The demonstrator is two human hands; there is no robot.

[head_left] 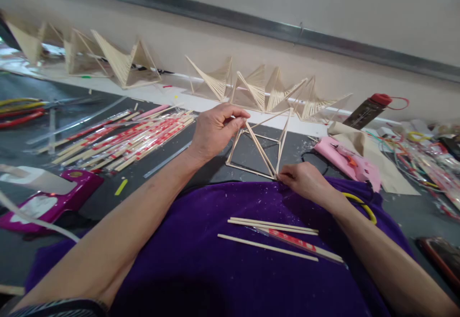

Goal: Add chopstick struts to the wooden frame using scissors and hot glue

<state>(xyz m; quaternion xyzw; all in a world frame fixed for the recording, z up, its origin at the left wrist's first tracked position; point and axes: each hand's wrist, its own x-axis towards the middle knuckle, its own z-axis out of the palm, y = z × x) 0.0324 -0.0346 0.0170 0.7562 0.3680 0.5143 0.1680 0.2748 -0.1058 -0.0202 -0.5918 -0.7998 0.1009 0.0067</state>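
A small open frame of wooden chopsticks (251,172) stands on the dark table, just past the purple cloth. My left hand (219,128) pinches the upper end of a slanting chopstick (260,148) at the frame's left peak. That chopstick runs down to the near right corner, where the closed fingers of my right hand (305,179) grip the frame. The fingertips partly hide both joints. On the purple cloth (179,259) nearer to me lie several loose chopsticks (268,247) and a pair in a red and clear wrapper (294,242).
Wrapped chopsticks (125,140) are piled at left, beside a magenta device (77,183) with a white cord. Finished-looking stick models (247,87) line the wall. At right are a red-capped bottle (370,108), pink material (345,159), tangled wires (398,154) and a phone-like object (440,259).
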